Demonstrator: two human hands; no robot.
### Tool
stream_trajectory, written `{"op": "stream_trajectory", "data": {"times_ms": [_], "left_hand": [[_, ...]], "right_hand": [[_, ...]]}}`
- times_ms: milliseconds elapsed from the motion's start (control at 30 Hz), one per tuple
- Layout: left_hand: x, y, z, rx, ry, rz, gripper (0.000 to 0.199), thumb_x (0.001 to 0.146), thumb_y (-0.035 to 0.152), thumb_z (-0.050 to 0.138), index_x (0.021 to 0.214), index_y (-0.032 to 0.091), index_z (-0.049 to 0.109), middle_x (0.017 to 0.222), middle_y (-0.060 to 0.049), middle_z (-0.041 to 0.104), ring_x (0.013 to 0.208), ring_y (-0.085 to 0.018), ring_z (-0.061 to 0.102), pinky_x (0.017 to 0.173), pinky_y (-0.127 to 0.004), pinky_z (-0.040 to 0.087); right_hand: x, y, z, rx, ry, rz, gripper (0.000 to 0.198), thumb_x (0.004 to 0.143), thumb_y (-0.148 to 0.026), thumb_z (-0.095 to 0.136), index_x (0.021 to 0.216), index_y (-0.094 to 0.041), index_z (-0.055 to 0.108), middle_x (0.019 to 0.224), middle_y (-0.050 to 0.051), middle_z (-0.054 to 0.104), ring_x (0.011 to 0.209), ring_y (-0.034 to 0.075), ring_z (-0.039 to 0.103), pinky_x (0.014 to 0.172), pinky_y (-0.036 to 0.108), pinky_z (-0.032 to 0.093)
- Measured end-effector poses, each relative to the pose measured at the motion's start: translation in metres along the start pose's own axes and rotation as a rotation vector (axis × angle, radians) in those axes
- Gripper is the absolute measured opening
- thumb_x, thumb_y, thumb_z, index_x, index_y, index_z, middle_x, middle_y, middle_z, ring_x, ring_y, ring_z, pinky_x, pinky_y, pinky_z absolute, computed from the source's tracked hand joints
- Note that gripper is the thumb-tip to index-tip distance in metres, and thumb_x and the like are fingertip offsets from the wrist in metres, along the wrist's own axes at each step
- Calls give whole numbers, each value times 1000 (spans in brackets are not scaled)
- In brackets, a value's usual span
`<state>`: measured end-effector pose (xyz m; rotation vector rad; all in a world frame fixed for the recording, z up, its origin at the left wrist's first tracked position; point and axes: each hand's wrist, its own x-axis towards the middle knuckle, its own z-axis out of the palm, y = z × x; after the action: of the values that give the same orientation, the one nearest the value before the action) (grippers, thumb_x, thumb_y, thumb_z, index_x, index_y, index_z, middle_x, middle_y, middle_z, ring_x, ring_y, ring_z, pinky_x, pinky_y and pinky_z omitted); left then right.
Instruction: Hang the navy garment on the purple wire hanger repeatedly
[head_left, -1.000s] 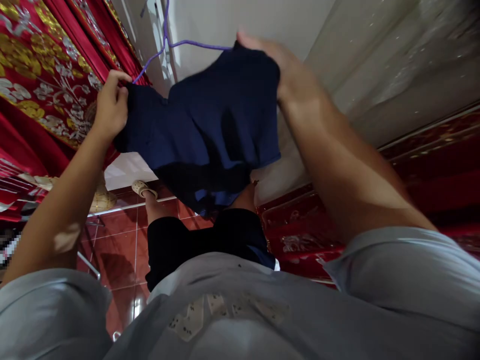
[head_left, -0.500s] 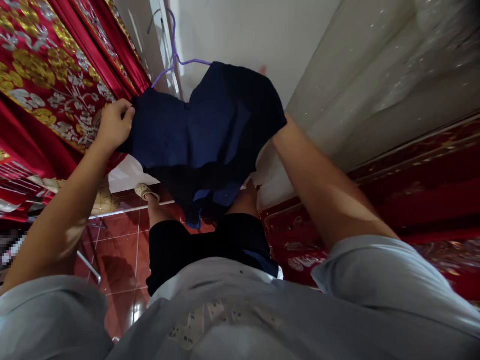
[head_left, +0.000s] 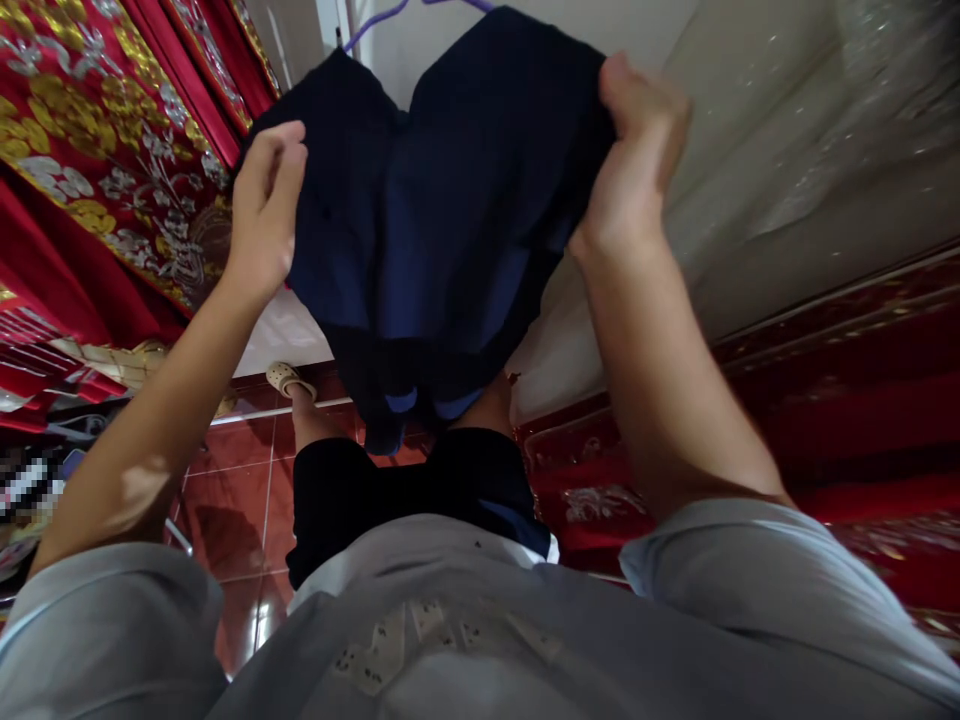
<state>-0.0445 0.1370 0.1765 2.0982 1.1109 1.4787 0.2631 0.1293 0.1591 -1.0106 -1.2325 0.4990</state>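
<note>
A dark navy shirt (head_left: 450, 220) with a V-shaped neck hangs in front of me on a purple hanger (head_left: 379, 22), whose hook lies beyond the top of the view. My left hand (head_left: 266, 205) grips the garment at its left sleeve, with thumb and fingers closed on the cloth. At the opposite side, my right hand (head_left: 637, 150) holds the right sleeve edge, thumb up and the other fingers partly hidden. Between the hands the cloth is spread, and its lower end drops in folds toward my knees.
Red curtains with gold and silver embroidery (head_left: 112, 150) hang at the left. Clear plastic-covered material (head_left: 825, 150) and red cloth (head_left: 847, 400) line the right. A pale wall (head_left: 570, 15) stands behind the shirt. Below are red floor tiles (head_left: 232, 510) and my beige clog (head_left: 289, 380).
The shirt and hanger have moved up and away from me, spreading wider. My right hand, mostly hidden behind the cloth before, now shows at the sleeve. My left hand has risen to the right.
</note>
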Motion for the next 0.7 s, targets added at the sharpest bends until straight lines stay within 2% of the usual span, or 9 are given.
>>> {"op": "stream_trajectory", "data": {"times_ms": [100, 167, 233, 300, 333, 433, 533, 600, 700], "left_hand": [[5, 28, 2, -283, -196, -257, 77, 104, 75, 17, 143, 18, 50, 138, -11, 54, 141, -26, 54, 105, -40, 46], [4, 39, -1, -383, -343, -406, 93, 104, 69, -7, 142, 4, 47, 136, -18, 50, 145, -28, 51, 102, -42, 45], [-5, 46, -3, -446, -390, -514, 93, 103, 73, 1, 127, 3, 56, 132, -21, 52, 141, -29, 54, 101, -40, 49], [-23, 48, -4, -474, -344, -573, 65, 103, 68, 32, 108, 11, 62, 124, -19, 60, 123, -26, 64, 93, -35, 55], [-33, 48, -5, -475, -322, -600, 48, 101, 59, 46, 101, 14, 64, 117, -17, 63, 106, -22, 67, 83, -33, 57], [-62, 51, -12, -424, -348, -670, 20, 90, 37, 68, 94, 17, 71, 91, -9, 63, 59, -10, 48, 50, -24, 40], [-77, 54, -29, -322, -444, -675, 23, 80, 34, 78, 97, 20, 80, 67, -1, 47, 46, -5, 25, 43, -22, 14], [-78, 54, -43, -243, -480, -632, 26, 77, 36, 80, 97, 20, 83, 59, 1, 40, 46, -5, 22, 43, -22, 8], [-72, 48, -59, -135, -386, -505, 23, 77, 39, 80, 93, 22, 85, 55, 1, 40, 46, -6, 27, 44, -21, 11]], "right_hand": [[-48, -9, 12, -169, 35, -268, 25, 96, -37, 39, 77, -26, 50, 89, 6, 58, 105, 28, 63, 96, 40, 51], [-83, -11, 26, -258, -261, -396, 28, 96, -48, 43, 90, -25, 57, 90, 6, 59, 96, 27, 63, 91, 43, 53], [-109, -8, 39, -282, -637, -475, 38, 96, -59, 47, 104, -25, 59, 94, 7, 63, 87, 26, 64, 82, 41, 54], [-119, -3, 47, -259, -938, -536, 46, 95, -66, 50, 113, -25, 58, 100, 8, 67, 84, 24, 65, 76, 39, 53], [-117, 0, 48, -250, -1004, -549, 48, 96, -67, 50, 117, -25, 58, 102, 8, 68, 84, 24, 66, 76, 38, 53], [-92, 16, 44, -293, -869, -503, 51, 99, -67, 45, 126, -25, 57, 119, 11, 67, 104, 26, 67, 91, 41, 53], [-58, 45, 36, -352, -666, -411, 68, 91, -75, 54, 136, -23, 55, 140, 17, 58, 136, 34, 52, 110, 51, 45], [-43, 67, 31, -316, -712, -272, 71, 86, -80, 58, 129, -24, 62, 136, 15, 63, 136, 35, 52, 111, 54, 45], [-38, 89, 23, -169, -922, 35, 62, 83, -83, 60, 101, -25, 73, 108, 8, 74, 111, 30, 67, 98, 48, 55]]}}
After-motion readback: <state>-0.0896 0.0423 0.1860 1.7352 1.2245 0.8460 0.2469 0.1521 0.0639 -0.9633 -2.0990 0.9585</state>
